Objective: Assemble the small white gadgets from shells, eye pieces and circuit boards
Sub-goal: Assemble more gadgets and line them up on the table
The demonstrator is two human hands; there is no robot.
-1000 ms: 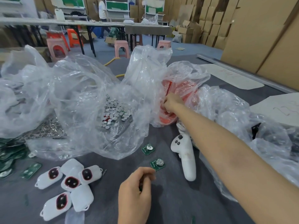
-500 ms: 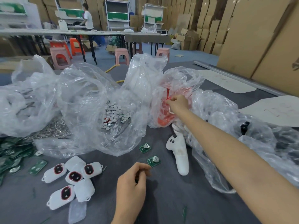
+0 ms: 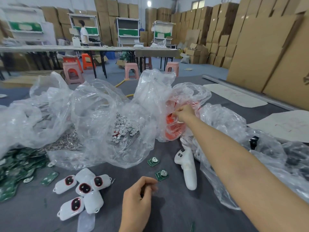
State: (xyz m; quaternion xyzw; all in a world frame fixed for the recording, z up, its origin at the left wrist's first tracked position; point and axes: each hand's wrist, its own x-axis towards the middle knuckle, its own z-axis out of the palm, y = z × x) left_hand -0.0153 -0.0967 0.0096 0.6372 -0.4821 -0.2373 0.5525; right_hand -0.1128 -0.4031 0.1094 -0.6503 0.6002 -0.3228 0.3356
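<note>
Eye pieces point(image 3: 173, 129): where do they sit in this shot?

— On the far side of a grey factory worktop point(image 3: 175, 213), right of centre. From my remote seat they read as a red heap inside a crumpled clear bag point(image 3: 189, 92). The right hand point(image 3: 184, 113) is stretched out to the bag's mouth with its fingers curled in a pinch. Whether they have a piece or only the film, I cannot tell.

And the left hand?

— The left hand point(image 3: 138, 196) lies low on the worktop, just beside a green circuit board point(image 3: 161, 174). Its fingers are loosely curled against the thumb. If anything small sits inside, it is hidden from me.

How will a piece handle?

— My judgement is that each one is light, thin, stiff plastic. They look glossy, so probably a little slippery and apt to cling together in the heap. I would take a single piece by its edges between thumb and forefinger, keeping off the face that shows on the finished gadgets point(image 3: 83, 188) at lower left. The bag is soft and will sag around the wrist, so draw out slowly.

Anything in the way?

— A white controller point(image 3: 188, 169) lies on the worktop between the bag and the near edge. A bag of white discs point(image 3: 125, 128) sits to the left of the red heap.
</note>
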